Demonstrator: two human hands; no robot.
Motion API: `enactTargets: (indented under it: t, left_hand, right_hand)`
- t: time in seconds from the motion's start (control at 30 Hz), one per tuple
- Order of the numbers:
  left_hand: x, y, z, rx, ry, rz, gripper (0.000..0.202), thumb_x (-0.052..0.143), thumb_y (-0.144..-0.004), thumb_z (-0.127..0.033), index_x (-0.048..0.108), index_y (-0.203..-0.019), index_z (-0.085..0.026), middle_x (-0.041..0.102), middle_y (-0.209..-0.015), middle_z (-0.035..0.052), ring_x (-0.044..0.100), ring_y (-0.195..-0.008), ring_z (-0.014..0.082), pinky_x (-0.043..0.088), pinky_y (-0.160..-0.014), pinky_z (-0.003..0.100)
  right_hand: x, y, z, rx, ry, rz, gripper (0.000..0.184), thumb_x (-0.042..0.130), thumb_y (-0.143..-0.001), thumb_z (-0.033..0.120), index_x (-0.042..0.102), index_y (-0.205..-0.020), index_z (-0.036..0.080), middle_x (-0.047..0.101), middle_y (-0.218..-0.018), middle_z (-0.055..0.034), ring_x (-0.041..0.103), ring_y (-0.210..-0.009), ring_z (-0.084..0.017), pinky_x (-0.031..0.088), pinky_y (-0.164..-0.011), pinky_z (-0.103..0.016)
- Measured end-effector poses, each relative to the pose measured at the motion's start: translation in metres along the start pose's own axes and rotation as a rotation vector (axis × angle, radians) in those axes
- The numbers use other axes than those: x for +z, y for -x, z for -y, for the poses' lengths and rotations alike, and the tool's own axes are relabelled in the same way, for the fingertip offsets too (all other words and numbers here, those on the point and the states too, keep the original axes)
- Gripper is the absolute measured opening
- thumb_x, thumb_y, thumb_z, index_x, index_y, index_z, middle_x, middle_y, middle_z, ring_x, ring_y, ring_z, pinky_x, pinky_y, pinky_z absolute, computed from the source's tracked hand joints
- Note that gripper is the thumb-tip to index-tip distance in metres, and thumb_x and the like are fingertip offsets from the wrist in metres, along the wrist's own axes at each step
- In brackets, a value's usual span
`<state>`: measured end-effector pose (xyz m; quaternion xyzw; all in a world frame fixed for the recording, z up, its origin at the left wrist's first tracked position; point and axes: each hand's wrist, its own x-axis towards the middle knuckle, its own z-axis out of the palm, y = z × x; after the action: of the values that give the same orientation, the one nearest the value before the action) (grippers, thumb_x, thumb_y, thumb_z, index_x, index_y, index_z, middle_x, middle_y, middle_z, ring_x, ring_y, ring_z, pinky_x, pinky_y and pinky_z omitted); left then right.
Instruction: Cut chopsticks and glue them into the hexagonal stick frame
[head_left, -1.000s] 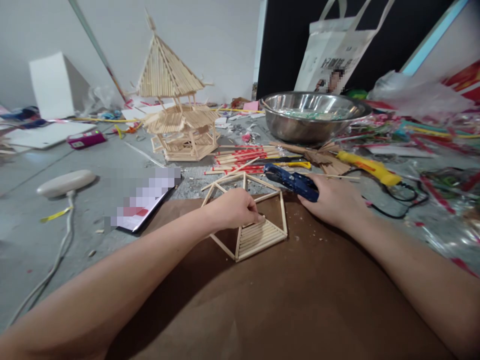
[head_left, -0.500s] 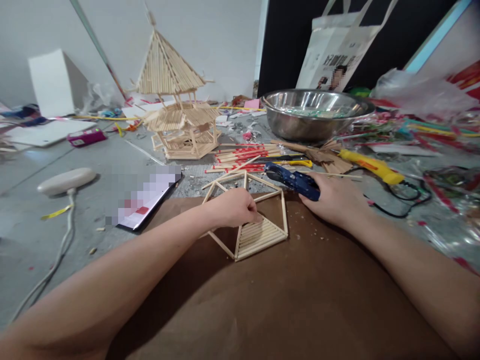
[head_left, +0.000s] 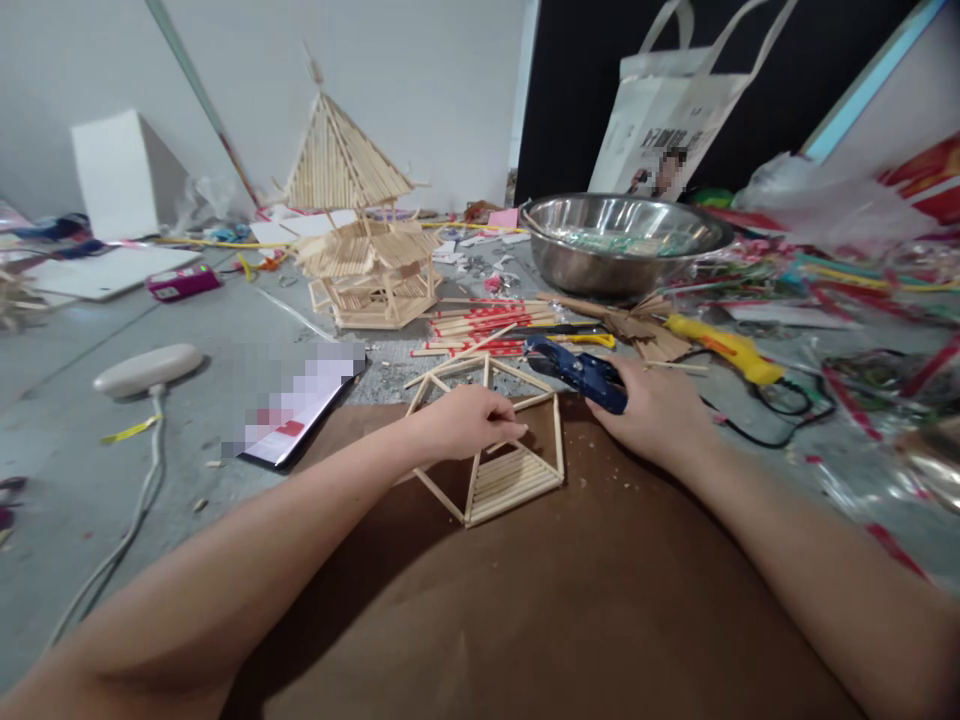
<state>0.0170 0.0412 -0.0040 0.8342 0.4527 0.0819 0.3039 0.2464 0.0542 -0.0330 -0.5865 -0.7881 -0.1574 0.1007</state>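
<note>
My left hand (head_left: 480, 418) is closed in a pinch over a polygonal frame of wooden sticks (head_left: 559, 440). A short wooden stick (head_left: 499, 447) shows just under its fingertips, partly hidden by them. One triangular section of the frame is filled with a row of parallel sticks (head_left: 514, 482); the other visible sections are open. My right hand (head_left: 652, 410) is wrapped round a dark blue hand cutter (head_left: 577, 372), whose head points left, above the frame's far right corner. The frame lies on a brown sheet (head_left: 465, 610).
Behind the frame stand a stick-built pavilion model (head_left: 360, 240) and red-marked sticks (head_left: 480, 325). A metal basin (head_left: 600, 260) and yellow-handled corded tool (head_left: 724, 348) are at right. A phone (head_left: 307, 405) and white corded device (head_left: 150, 370) lie left.
My left hand has lifted slightly off the filled section, and a short stick now shows beneath its fingers. My right hand still grips the cutter. The whole view has shifted slightly.
</note>
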Motion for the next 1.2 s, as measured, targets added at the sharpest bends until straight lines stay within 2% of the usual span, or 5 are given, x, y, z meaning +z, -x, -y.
enactTargets:
  t: [0.1, 0.17, 0.3, 0.57, 1.2]
  left_hand:
    - [0.000, 0.001, -0.004, 0.001, 0.136, -0.213, 0.026, 0.039, -0.077, -0.032, 0.055, -0.068, -0.014, 0.058, -0.061, 0.0002, 0.048, -0.054, 0.0076, 0.035, -0.052, 0.018]
    - [0.002, 0.001, -0.006, 0.006, 0.246, -0.271, 0.023, 0.036, -0.079, -0.031, 0.051, -0.070, -0.014, 0.057, -0.062, -0.0003, 0.048, -0.049, 0.0062, 0.036, -0.049, 0.017]
    - [0.009, 0.001, -0.004, 0.019, 0.461, -0.275, 0.015, 0.037, -0.078, -0.028, 0.044, -0.082, -0.016, 0.056, -0.068, -0.0005, 0.048, -0.043, 0.0056, 0.037, -0.042, 0.017]
    - [0.018, 0.001, 0.001, 0.084, 0.373, -0.270, 0.020, 0.037, -0.073, -0.013, 0.053, -0.084, -0.018, 0.054, -0.056, -0.0023, 0.054, -0.053, 0.0089, 0.041, -0.053, 0.019]
    - [0.027, -0.005, 0.012, 0.110, 0.450, -0.308, 0.024, 0.037, -0.081, -0.026, 0.056, -0.072, -0.015, 0.056, -0.058, 0.0005, 0.054, -0.053, 0.0082, 0.044, -0.053, 0.019]
  right_hand:
    - [-0.004, 0.001, 0.001, -0.032, -0.063, -0.052, 0.052, 0.045, -0.069, 0.039, 0.043, -0.111, 0.009, 0.059, -0.095, -0.0136, 0.053, -0.086, -0.027, 0.036, -0.075, -0.036]
    - [-0.007, 0.002, 0.002, -0.062, -0.120, -0.070, 0.053, 0.047, -0.067, 0.037, 0.043, -0.112, 0.010, 0.057, -0.098, -0.0136, 0.051, -0.091, -0.027, 0.035, -0.078, -0.037]
    - [-0.010, 0.005, 0.006, -0.109, -0.222, -0.065, 0.051, 0.049, -0.065, 0.032, 0.042, -0.112, 0.013, 0.055, -0.103, -0.0137, 0.048, -0.095, -0.027, 0.034, -0.081, -0.040]
    - [-0.006, 0.009, 0.011, -0.154, -0.342, -0.054, 0.053, 0.052, -0.062, 0.030, 0.042, -0.112, 0.019, 0.055, -0.101, -0.0112, 0.048, -0.093, -0.027, 0.035, -0.080, -0.043]
    - [-0.009, 0.007, 0.011, -0.160, -0.345, 0.049, 0.050, 0.052, -0.062, 0.028, 0.043, -0.109, 0.015, 0.055, -0.101, -0.0104, 0.048, -0.094, -0.024, 0.034, -0.084, -0.038]
